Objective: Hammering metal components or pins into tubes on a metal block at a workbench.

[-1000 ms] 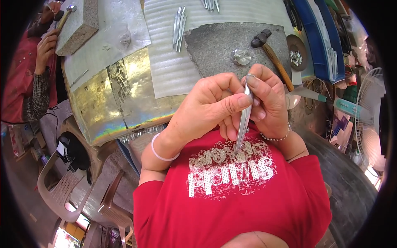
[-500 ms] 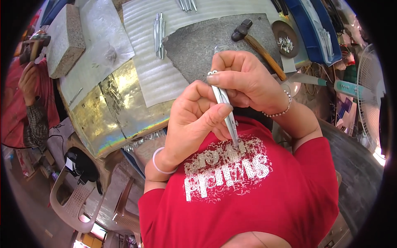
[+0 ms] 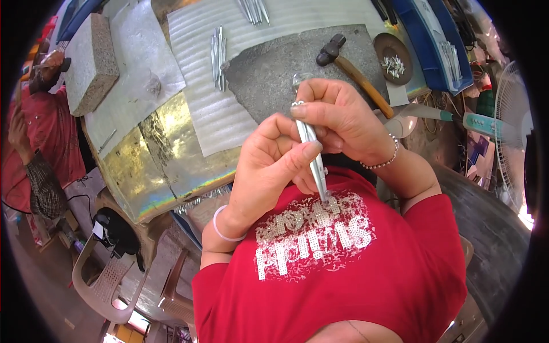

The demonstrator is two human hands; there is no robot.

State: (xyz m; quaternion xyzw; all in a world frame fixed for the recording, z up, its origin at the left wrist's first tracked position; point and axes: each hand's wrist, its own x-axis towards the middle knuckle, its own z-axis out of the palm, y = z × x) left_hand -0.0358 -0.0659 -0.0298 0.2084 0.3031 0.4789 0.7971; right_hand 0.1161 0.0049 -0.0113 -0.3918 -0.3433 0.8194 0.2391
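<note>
My left hand (image 3: pixel 267 163) is closed round a slim silver metal tool, which looks like a drawing compass (image 3: pixel 318 172). Its narrow end points down toward my chest, and a small knob sticks out at one side. At the upper end, my right hand (image 3: pixel 337 113) pinches the compass between thumb and fingers. Small shiny bits show by the right thumb; the fingers hide most of that end. Beyond my hands lies a dark stone slab (image 3: pixel 257 68), with a hammer (image 3: pixel 354 71) resting on it, its wooden handle slanting toward the right.
Thin silver metal parts (image 3: pixel 218 60) lie on the white foam sheet (image 3: pixel 214 123). A brown dish (image 3: pixel 394 63) holds small metal pieces. At right stand a blue tray (image 3: pixel 417 51) and a fan (image 3: pixel 512 120). A stone block (image 3: pixel 94 66) and another person's sleeve (image 3: pixel 46 186) are at left.
Both hands keep their hold on the compass and have barely shifted. The table's things sit slightly lower in view. At left, the other person's hand has moved.
</note>
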